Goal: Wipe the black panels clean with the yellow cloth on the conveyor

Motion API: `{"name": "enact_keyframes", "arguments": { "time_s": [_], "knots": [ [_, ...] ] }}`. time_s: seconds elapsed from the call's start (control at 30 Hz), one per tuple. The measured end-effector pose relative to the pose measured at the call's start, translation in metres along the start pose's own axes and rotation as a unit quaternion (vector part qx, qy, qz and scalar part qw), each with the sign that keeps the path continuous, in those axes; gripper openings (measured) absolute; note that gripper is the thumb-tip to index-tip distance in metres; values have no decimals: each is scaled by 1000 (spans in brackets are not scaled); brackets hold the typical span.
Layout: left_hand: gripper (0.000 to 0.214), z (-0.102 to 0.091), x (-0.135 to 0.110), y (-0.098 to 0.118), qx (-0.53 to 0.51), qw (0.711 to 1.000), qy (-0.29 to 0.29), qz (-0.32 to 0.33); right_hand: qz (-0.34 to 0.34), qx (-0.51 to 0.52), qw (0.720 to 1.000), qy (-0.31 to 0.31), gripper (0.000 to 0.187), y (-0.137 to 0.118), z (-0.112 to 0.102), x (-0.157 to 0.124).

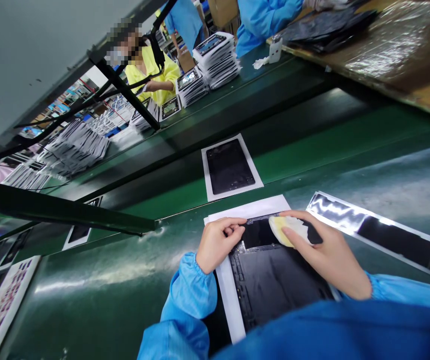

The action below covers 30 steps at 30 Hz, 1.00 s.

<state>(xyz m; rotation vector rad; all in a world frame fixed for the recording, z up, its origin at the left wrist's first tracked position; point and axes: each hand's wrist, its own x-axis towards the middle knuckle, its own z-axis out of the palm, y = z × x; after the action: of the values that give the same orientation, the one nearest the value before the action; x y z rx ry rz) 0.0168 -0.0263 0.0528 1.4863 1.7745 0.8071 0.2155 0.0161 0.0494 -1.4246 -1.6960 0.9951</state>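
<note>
A black tablet housing (275, 280) lies on a white sheet (230, 305) before me, its lower part hidden by my blue sleeve and clothing. Across its top end sits a smooth black rectangle (256, 234). My left hand (218, 240) is closed, thumb and forefinger pinching at the housing's upper left corner; whether they grip its edge or something small there is hard to see. In my right hand (323, 250) is a crumpled yellow-and-white wiping pad (284, 231), pressed against the top end, right of the smooth rectangle.
To the right lies a strip of black film pieces (383, 235). Beyond, another black tablet panel (232, 167) rests on a green conveyor (290, 150). A dark green bar (64, 212) slants in from the left. Stacked panels (218, 60) and co-workers are at the back.
</note>
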Motion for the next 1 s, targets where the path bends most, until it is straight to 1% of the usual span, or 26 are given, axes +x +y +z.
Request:
{"name": "enact_keyframes", "arguments": {
  "time_s": [0.5,1.0],
  "knots": [
    [23,1,0,-4,-3,1000,0,8,-23,-14,1000,0,26,4,1,-1],
    [22,1,0,-5,-11,1000,-3,7,-19,-11,1000,-1,25,3,1,-1]
  ]
}}
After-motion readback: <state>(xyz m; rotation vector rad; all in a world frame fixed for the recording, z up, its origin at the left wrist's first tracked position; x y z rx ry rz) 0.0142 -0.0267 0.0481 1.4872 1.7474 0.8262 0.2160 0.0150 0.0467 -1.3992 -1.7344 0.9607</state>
